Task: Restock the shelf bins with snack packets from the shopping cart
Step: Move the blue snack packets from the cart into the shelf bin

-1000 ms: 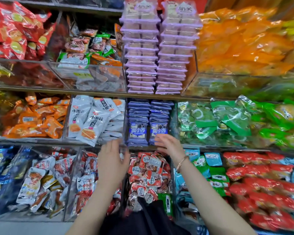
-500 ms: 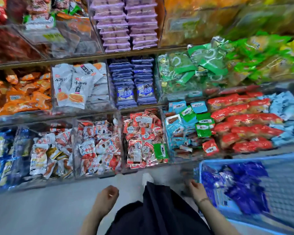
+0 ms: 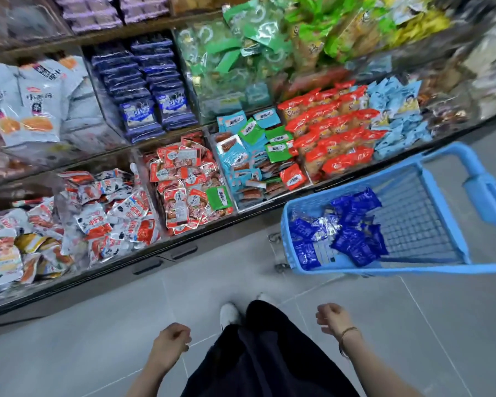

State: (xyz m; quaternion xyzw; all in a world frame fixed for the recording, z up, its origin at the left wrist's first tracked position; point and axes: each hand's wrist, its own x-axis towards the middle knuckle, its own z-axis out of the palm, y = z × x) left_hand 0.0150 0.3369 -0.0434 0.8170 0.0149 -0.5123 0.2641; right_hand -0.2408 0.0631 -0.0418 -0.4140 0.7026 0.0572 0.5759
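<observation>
A light blue shopping cart (image 3: 441, 266) stands on the floor at the right, holding several dark blue snack packets (image 3: 352, 224). The same dark blue packets fill a shelf bin (image 3: 146, 90) on the middle shelf, stacked in two neat columns. My left hand (image 3: 172, 340) hangs low at my side, fingers loosely curled, holding nothing. My right hand (image 3: 331, 318) also hangs low with loosely curled fingers and nothing in it, well below and left of the cart.
Clear bins along the shelves hold white, red, green, teal and pale blue packets (image 3: 395, 110). The cart's handle (image 3: 487, 193) sticks out at the right. Grey tiled floor (image 3: 98, 325) lies between me and the shelf base. My white shoes (image 3: 229, 313) show below.
Both hands left the dark blue packet bin and dropped to my sides. My view turned down and right, bringing the cart into sight.
</observation>
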